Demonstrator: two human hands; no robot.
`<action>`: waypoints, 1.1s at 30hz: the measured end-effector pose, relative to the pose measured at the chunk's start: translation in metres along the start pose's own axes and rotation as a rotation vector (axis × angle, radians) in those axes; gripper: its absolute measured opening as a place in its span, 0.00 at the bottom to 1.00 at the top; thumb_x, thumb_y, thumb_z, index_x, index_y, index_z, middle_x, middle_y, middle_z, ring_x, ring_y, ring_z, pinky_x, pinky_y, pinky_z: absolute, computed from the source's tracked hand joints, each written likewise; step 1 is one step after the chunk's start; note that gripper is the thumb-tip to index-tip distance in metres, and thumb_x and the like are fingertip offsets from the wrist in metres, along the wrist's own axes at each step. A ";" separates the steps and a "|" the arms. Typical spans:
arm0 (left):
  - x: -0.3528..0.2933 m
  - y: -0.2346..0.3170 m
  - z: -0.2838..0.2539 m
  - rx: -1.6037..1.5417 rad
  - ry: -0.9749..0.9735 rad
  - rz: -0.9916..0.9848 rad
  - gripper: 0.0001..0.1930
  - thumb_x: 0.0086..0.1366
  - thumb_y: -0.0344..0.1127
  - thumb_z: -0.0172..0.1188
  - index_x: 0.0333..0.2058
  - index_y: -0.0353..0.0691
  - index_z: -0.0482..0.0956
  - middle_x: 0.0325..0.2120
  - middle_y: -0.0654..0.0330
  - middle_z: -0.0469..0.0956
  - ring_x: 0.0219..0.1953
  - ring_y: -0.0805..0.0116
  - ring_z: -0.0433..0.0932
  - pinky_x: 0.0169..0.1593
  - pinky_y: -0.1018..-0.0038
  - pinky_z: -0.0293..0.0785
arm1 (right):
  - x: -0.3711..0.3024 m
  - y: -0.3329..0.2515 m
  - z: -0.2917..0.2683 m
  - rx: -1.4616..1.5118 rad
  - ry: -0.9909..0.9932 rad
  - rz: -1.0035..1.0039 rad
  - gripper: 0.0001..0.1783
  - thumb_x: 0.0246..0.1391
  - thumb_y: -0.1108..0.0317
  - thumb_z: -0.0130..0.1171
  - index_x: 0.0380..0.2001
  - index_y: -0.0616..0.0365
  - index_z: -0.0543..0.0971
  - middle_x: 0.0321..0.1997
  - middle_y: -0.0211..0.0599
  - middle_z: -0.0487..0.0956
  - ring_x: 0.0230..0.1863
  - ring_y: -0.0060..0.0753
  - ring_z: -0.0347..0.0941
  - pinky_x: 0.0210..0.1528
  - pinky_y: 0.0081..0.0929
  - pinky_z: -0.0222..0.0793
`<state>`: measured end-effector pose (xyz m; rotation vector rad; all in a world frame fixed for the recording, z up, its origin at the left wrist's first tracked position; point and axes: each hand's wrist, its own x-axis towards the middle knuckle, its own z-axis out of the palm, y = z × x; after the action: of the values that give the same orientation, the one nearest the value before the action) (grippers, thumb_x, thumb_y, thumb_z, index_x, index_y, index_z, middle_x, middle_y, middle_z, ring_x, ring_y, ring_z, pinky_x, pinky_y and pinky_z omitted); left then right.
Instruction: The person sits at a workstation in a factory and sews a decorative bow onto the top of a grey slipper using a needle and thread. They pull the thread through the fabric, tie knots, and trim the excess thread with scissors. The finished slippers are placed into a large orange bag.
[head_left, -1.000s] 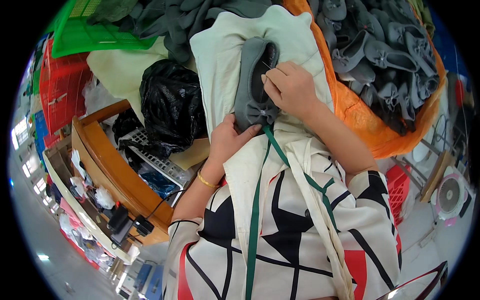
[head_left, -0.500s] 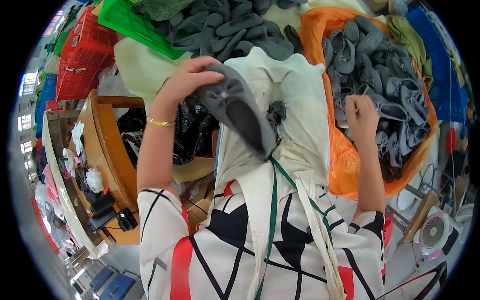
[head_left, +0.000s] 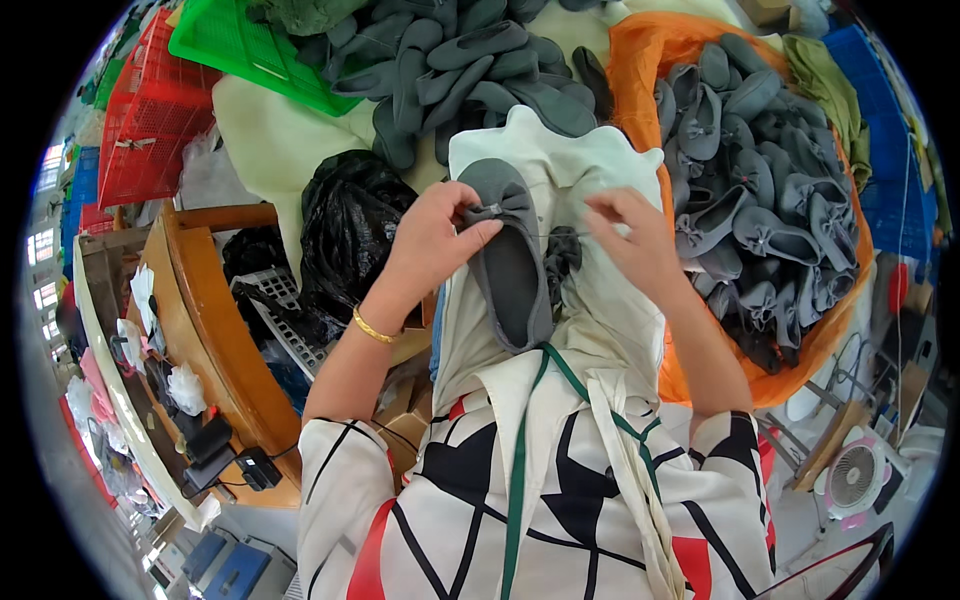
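At the right sits an orange sack [head_left: 640,75] of shoes [head_left: 765,240]; beside it spreads pale cloth [head_left: 595,165]. Above that, 1 grey shoe [head_left: 515,275] runs lengthwise between the 2 hands, heel toward the patterned shirt [head_left: 460,500]. The left hand [head_left: 430,240], nearer, clamps its bow end; the right hand [head_left: 640,245] hovers apart, its blurred pinch unreadable.

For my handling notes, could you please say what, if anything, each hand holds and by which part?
Left grip holds a grey shoe by its bow end; right grip: too blurred to tell.
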<state>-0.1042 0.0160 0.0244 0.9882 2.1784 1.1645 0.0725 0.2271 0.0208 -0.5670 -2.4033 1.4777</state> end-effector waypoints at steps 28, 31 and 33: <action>-0.001 -0.009 0.009 -0.170 -0.032 -0.118 0.11 0.57 0.32 0.67 0.36 0.38 0.76 0.25 0.56 0.76 0.24 0.62 0.75 0.29 0.70 0.70 | 0.034 -0.024 0.060 -0.109 -0.326 0.070 0.12 0.50 0.63 0.66 0.31 0.60 0.77 0.28 0.42 0.71 0.30 0.46 0.71 0.32 0.39 0.67; 0.008 -0.012 0.000 -0.246 -0.167 -0.187 0.09 0.61 0.31 0.66 0.37 0.37 0.75 0.26 0.67 0.76 0.25 0.82 0.70 0.28 0.80 0.68 | 0.030 -0.026 0.054 -0.224 -0.387 -0.023 0.12 0.51 0.63 0.65 0.26 0.60 0.76 0.28 0.41 0.72 0.30 0.47 0.71 0.32 0.40 0.67; 0.011 -0.020 0.005 -0.448 -0.151 -0.292 0.12 0.65 0.39 0.64 0.36 0.37 0.74 0.22 0.64 0.74 0.20 0.79 0.71 0.24 0.78 0.67 | 0.024 -0.023 0.055 -0.209 -0.354 -0.124 0.12 0.51 0.64 0.64 0.23 0.59 0.74 0.26 0.40 0.72 0.30 0.47 0.72 0.31 0.40 0.68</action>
<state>-0.1147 0.0192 0.0036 0.5270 1.7593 1.3057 0.0237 0.1849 0.0174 -0.2024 -2.8279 1.3795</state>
